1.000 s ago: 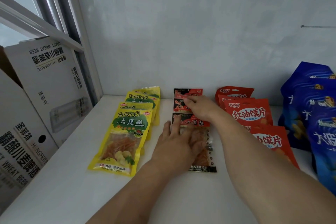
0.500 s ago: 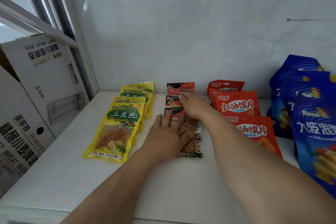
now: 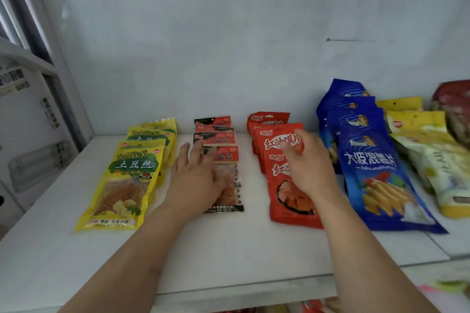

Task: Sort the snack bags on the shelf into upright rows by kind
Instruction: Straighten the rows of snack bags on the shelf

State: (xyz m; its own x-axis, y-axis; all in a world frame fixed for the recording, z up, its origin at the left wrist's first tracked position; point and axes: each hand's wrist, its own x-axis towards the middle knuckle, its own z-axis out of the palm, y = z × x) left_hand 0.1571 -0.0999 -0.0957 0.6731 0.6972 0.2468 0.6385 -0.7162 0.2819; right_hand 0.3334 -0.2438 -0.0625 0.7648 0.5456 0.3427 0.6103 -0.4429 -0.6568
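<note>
Pressing flat with straight fingers, the left hand [image 3: 197,180] rests on the front black-and-red clear-windowed snack bag [image 3: 226,187], which lies on the white shelf [image 3: 229,249] with its long axis running front to back, top toward the wall. Loosely curled, the right hand [image 3: 309,164] hovers over the glossy red bags [image 3: 282,180], holding nothing I can see.

Soft, even daylight fills the scene, brightest on the pale back wall [image 3: 254,33], where a small glare spot shows at upper right. Shadows under the forearms on the white shelf [image 3: 229,249] are faint and diffuse. The picture is slightly soft overall. The cardboard boxes [image 3: 28,119] at far left and the bags [image 3: 437,150] at far right smear with wide-angle blur, and straight edges bow near the corners.
</note>
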